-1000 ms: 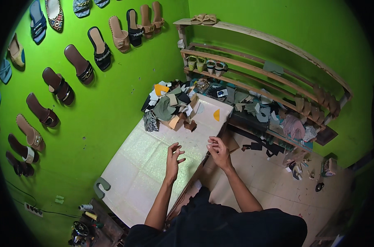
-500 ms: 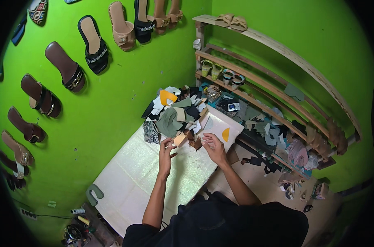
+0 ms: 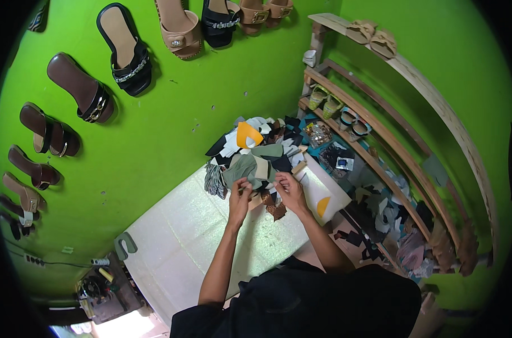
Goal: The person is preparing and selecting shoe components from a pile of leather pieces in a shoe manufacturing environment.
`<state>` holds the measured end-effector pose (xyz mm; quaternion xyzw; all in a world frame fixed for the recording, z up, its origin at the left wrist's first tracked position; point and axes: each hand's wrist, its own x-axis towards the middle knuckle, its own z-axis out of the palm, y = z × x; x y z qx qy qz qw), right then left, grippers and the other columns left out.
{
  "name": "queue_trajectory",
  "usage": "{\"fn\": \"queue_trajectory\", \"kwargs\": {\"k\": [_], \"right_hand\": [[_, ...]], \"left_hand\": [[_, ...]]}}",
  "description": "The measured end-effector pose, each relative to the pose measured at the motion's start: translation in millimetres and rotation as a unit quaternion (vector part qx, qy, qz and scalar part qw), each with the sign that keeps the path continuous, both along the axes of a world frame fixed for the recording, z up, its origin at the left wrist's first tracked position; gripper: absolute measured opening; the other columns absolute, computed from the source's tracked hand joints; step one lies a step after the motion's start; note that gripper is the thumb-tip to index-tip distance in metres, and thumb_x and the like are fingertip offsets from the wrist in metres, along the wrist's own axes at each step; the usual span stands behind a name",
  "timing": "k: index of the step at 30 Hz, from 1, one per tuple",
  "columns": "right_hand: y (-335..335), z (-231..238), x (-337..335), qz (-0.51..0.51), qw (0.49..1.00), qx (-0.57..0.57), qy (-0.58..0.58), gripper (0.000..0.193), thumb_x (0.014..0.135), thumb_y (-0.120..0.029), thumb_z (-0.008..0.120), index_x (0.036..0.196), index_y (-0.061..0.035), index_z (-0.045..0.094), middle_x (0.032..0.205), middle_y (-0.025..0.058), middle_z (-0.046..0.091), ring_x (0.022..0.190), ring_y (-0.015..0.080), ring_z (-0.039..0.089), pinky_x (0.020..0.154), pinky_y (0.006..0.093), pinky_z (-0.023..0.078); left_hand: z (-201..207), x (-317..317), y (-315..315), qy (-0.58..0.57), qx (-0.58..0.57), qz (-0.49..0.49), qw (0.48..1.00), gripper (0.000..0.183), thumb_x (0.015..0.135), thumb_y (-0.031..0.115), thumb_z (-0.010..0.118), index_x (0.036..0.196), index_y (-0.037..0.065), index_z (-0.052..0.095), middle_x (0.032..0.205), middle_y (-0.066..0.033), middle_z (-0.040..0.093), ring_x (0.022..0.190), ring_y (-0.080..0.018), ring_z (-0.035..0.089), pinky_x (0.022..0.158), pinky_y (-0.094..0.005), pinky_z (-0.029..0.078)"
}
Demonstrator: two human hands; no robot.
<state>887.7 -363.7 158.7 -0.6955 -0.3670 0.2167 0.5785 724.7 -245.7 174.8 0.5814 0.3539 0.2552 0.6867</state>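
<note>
My left hand is at the near edge of a heap of material scraps, fingers curled in against a grey-green scrap. To its right my right hand has thumb and fingers drawn together at the same heap. What either hand pinches is too small to make out. A cream scrap lies on the green ones between them. Brown patterned scraps rest on the table just below the fingers. Farther back on the heap sits a yellow-orange cut piece, and striped scraps hang at its left side.
The heap stands on a pale, glittery sheet covering the table. A yellow piece lies near its right edge, a green curved piece at the left corner. Sandals hang on the green wall; a wooden rack stands right.
Both hands have moved up to the heap, and their fingers have drawn inward. The head view has shifted, so the rack and wall sandals appear in different places.
</note>
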Motion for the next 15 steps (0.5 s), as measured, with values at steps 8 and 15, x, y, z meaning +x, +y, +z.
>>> {"fn": "queue_trajectory", "kwargs": {"k": [8, 15], "right_hand": [[58.1, -24.2, 38.7, 0.019, 0.998, -0.020, -0.061, 0.040, 0.087, -0.015, 0.072, 0.120, -0.0029, 0.052, 0.105, 0.0149, 0.066, 0.088, 0.0266, 0.066, 0.076, 0.0371, 0.054], [73.4, -18.9, 42.6, 0.032, 0.999, -0.012, -0.023, 0.040, 0.084, -0.006, 0.073, 0.120, -0.0030, 0.055, 0.091, 0.0101, 0.067, 0.078, 0.0180, 0.066, 0.070, 0.0314, 0.055]], "left_hand": [[-27.3, 56.9, 10.1, 0.103, 0.308, 0.054, 0.944, 0.050, 0.077, 0.011, 0.076, 0.117, -0.001, 0.048, 0.111, -0.0202, 0.053, 0.095, -0.0339, 0.059, 0.085, -0.0400, 0.050], [-3.3, 77.5, -2.1, 0.181, 0.360, 0.060, 0.913, 0.049, 0.076, 0.011, 0.077, 0.115, 0.001, 0.051, 0.114, -0.0210, 0.052, 0.102, -0.0418, 0.056, 0.085, -0.0441, 0.048]]}}
